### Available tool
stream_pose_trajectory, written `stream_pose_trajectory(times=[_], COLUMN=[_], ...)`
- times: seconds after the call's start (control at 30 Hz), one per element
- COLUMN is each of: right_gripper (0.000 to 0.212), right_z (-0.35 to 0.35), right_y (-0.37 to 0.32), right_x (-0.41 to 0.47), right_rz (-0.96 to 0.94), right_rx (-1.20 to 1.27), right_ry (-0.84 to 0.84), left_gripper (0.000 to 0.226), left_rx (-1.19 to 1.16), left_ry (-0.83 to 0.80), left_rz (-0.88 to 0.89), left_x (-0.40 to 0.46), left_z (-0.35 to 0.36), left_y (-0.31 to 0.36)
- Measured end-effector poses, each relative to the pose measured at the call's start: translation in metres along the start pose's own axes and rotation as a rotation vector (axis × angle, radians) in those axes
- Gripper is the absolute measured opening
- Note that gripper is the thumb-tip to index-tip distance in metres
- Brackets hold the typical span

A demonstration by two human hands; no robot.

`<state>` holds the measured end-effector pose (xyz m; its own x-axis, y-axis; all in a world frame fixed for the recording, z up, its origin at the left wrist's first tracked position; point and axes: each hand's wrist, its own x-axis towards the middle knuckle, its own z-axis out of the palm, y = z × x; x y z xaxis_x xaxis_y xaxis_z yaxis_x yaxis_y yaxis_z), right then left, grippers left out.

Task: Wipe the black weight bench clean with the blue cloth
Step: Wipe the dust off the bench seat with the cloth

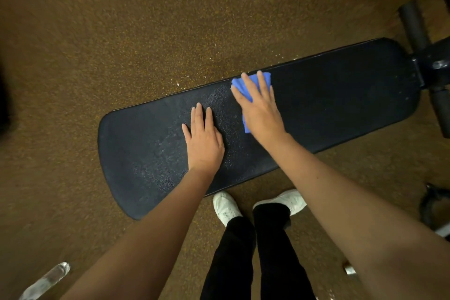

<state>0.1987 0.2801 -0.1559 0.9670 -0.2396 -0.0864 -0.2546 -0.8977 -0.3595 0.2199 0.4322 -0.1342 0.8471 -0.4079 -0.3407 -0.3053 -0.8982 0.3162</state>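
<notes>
The black weight bench (341,100) runs across the view from lower left to upper right, its pad textured and speckled with droplets near the middle. My right hand (261,109) lies flat on the blue cloth (265,78), pressing it onto the pad near the far edge; the cloth shows past my fingertips and beside my palm. My left hand (203,139) rests flat on the bare pad to the left of it, fingers together, holding nothing.
Brown speckled floor (121,31) surrounds the bench. The bench's frame and foam rollers (414,22) stick out at the right end. My feet in white shoes (226,207) stand at the near edge. A clear bottle (46,280) lies at the lower left. Dark equipment (433,204) sits right.
</notes>
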Motion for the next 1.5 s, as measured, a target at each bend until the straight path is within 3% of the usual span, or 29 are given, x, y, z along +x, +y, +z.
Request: stream_pose_trajectory(times=[0.1, 0.2, 0.33, 0.47, 0.6, 0.7, 0.9, 1.03, 1.13, 1.3, 1.5], right_gripper=[0.058, 0.052, 0.059, 0.062, 0.062, 0.061, 0.059, 0.059, 0.057, 0.057, 0.056], right_z=[-0.005, -0.007, -0.025, -0.044, -0.049, -0.053, -0.057, -0.06, -0.063, -0.067, -0.069], right_y=[0.01, 0.007, 0.014, 0.041, 0.063, 0.08, 0.107, 0.112, 0.112, 0.113, 0.12], right_x=[0.001, -0.014, -0.045, -0.093, -0.14, -0.159, -0.16, -0.149, -0.141, -0.138, -0.142], right_rz=[0.178, 0.216, 0.201, 0.373, 0.478, 0.518, 0.608, 0.618, 0.611, 0.63, 0.613], right_rx=[0.038, 0.109, 0.27, 0.282, 0.271, 0.262, 0.279, 0.268, 0.242, 0.207, 0.194], right_ry=[0.026, 0.037, 0.01, 0.059, 0.001, -0.02, -0.028, -0.057, -0.077, -0.13, -0.19], left_gripper=[0.05, 0.05, 0.049, 0.054, 0.067, 0.064, 0.059, 0.054, 0.054, 0.051, 0.057], left_rx=[-0.001, -0.012, -0.096, -0.138, -0.101, -0.061, 0.115, 0.215, 0.247, 0.144, 0.265], left_ry=[-0.012, -0.004, 0.024, -0.006, 0.017, 0.062, -0.023, -0.07, -0.013, -0.037, -0.099], left_rz=[0.015, 0.043, 0.122, 0.169, 0.093, 0.074, 0.434, 0.617, 0.604, 0.437, 0.66], left_x=[0.003, 0.009, 0.019, 0.024, 0.036, 0.046, 0.037, 0.011, 0.025, 0.034, -0.018], left_z=[0.0, 0.001, 0.003, 0.015, 0.038, 0.047, 0.068, 0.079, 0.073, 0.069, 0.083], left_y=[0.006, 0.019, 0.053, 0.096, 0.12, 0.131, 0.173, 0.161, 0.15, 0.168, 0.145])
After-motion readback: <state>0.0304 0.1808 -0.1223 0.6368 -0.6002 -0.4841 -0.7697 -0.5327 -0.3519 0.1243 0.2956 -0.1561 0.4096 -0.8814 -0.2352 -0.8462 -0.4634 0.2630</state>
